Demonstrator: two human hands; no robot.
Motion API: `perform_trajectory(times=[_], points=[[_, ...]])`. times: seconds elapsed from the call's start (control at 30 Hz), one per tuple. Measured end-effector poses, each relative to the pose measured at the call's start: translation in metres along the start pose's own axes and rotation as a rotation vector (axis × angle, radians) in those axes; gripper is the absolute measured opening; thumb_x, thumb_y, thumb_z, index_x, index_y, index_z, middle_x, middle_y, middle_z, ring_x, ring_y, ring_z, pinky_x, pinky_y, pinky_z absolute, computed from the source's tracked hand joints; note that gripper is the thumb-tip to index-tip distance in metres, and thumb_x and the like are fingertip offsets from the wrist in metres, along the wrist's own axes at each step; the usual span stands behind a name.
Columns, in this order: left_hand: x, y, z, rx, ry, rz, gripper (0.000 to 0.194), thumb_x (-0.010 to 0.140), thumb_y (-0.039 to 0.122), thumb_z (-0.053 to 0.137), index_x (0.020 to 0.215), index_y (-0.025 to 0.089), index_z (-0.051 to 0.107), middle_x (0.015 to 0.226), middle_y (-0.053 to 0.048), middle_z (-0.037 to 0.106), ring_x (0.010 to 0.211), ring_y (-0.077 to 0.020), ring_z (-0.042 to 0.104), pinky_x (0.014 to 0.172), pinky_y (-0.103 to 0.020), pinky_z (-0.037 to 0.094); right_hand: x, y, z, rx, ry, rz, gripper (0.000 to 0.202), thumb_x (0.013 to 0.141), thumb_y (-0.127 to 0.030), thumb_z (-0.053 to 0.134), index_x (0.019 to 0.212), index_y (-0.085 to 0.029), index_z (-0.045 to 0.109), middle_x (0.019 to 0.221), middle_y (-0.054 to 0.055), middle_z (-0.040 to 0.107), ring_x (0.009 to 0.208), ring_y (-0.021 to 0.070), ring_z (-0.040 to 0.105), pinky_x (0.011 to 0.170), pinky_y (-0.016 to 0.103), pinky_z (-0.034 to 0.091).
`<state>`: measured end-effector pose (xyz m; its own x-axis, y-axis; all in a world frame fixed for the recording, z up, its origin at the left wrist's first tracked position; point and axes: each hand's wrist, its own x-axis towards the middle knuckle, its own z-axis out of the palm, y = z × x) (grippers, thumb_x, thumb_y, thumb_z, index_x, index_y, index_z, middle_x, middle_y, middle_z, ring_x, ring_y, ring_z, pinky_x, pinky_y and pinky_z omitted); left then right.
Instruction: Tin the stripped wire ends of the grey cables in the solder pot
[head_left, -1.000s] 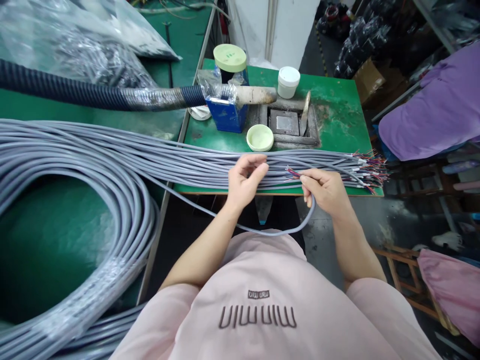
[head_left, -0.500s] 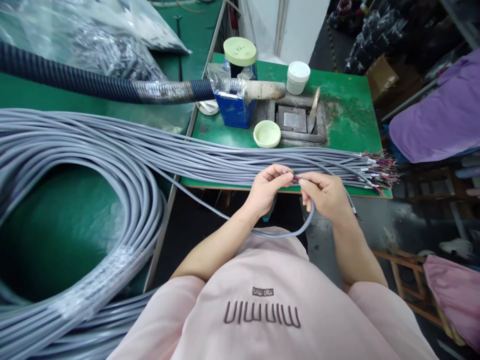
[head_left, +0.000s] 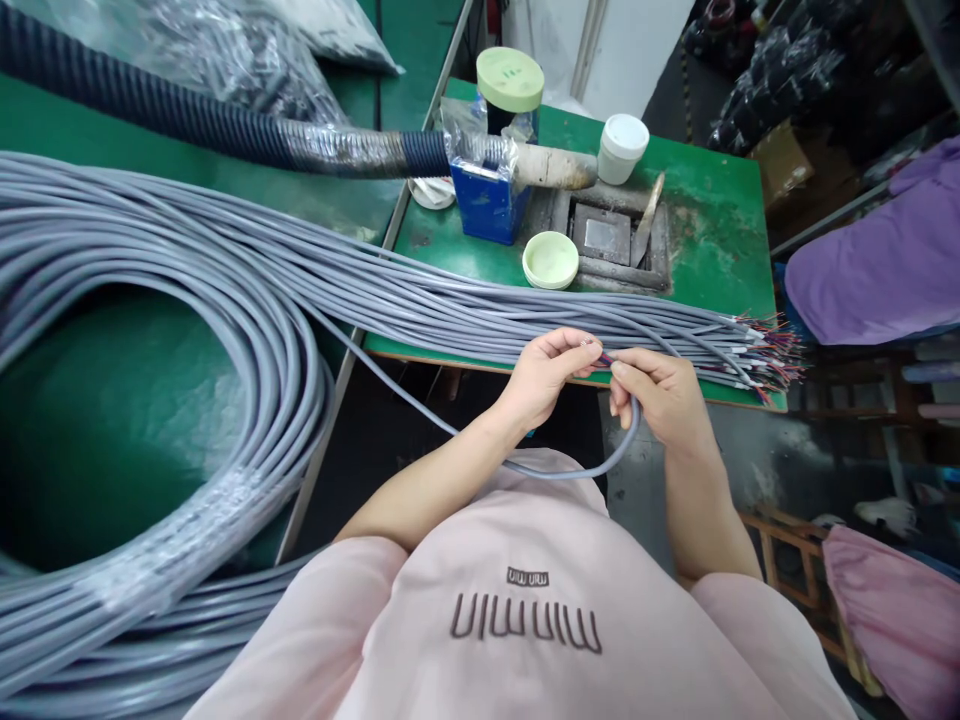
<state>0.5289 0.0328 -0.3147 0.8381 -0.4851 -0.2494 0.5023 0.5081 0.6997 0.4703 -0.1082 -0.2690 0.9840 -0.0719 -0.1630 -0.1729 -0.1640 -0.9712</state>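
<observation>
My left hand (head_left: 551, 372) pinches the thin coloured wires (head_left: 604, 359) at the end of one grey cable. Just to the right, my right hand (head_left: 660, 392) grips the same cable (head_left: 619, 462) near where the wires come out. From there the cable loops down in front of the pink shirt and runs left to the coil. Behind both hands lies a bundle of grey cables (head_left: 480, 305), its stripped ends (head_left: 769, 350) fanned out at the bench's right edge.
A large cable coil (head_left: 247, 400) fills the left bench. Behind the bundle are a green lid (head_left: 550, 262), a blue box (head_left: 486, 205), a ribbed hose (head_left: 187, 105), a white tub (head_left: 622, 150) and a square metal pot (head_left: 602, 234) with a flat blade (head_left: 646, 222).
The view has shifted, so the bench items sit slightly farther right. Both hands keep their hold on the wires and cable. The loose cable end beyond my right wrist no longer shows there.
</observation>
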Motion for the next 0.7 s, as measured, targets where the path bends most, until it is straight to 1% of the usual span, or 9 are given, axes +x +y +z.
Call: perform_trajectory(times=[0.13, 0.2, 0.33, 0.5, 0.7], points=[[-0.0005, 0.0006, 0.0007, -0.007, 0.013, -0.008, 0.02, 0.065, 0.029, 0.082, 0.073, 0.016, 0.069, 0.069, 0.003, 0.065, 0.06, -0.0049, 0.057, 0.061, -0.018, 0.046, 0.0006, 0.0067, 0.0002, 0.065, 0.006, 0.007, 0.02, 0.085, -0.034, 0.062, 0.095, -0.018, 0.07, 0.049, -0.006, 0.056, 0.033, 0.0094, 0.05, 0.032, 0.02, 0.038], [-0.0008, 0.001, 0.0012, -0.006, 0.017, -0.003, 0.02, 0.065, 0.029, 0.082, 0.073, 0.016, 0.069, 0.069, 0.003, 0.065, 0.058, -0.0047, 0.055, 0.062, -0.019, 0.046, 0.0007, 0.0092, 0.0004, 0.082, 0.011, 0.012, 0.02, 0.085, -0.034, 0.062, 0.095, -0.018, 0.07, 0.049, -0.007, 0.055, 0.032, 0.0091, 0.049, 0.034, 0.021, 0.04], [-0.002, 0.0022, 0.0021, -0.01, 0.012, 0.013, 0.021, 0.063, 0.029, 0.082, 0.073, 0.016, 0.069, 0.07, 0.002, 0.066, 0.06, -0.0056, 0.056, 0.063, -0.02, 0.046, -0.0002, 0.01, 0.0018, 0.063, 0.028, 0.0, 0.018, 0.085, -0.033, 0.062, 0.093, -0.019, 0.069, 0.051, -0.006, 0.057, 0.033, 0.0087, 0.049, 0.04, 0.024, 0.045], [-0.0032, 0.0018, 0.0015, -0.026, -0.005, 0.015, 0.02, 0.065, 0.03, 0.081, 0.074, 0.016, 0.07, 0.072, 0.001, 0.067, 0.063, -0.0075, 0.059, 0.065, -0.022, 0.046, -0.0013, 0.0089, 0.0043, 0.009, 0.074, -0.024, 0.017, 0.084, -0.033, 0.062, 0.091, -0.019, 0.069, 0.052, -0.005, 0.058, 0.035, 0.0094, 0.051, 0.04, 0.024, 0.045], [-0.0012, 0.0003, 0.0005, -0.053, 0.055, -0.024, 0.016, 0.066, 0.026, 0.078, 0.072, 0.015, 0.069, 0.068, 0.001, 0.065, 0.06, -0.0069, 0.056, 0.062, -0.021, 0.044, 0.0021, 0.0092, 0.0088, 0.064, 0.09, -0.007, 0.016, 0.083, -0.031, 0.064, 0.094, -0.02, 0.068, 0.05, -0.007, 0.057, 0.032, 0.009, 0.049, 0.039, 0.023, 0.045]])
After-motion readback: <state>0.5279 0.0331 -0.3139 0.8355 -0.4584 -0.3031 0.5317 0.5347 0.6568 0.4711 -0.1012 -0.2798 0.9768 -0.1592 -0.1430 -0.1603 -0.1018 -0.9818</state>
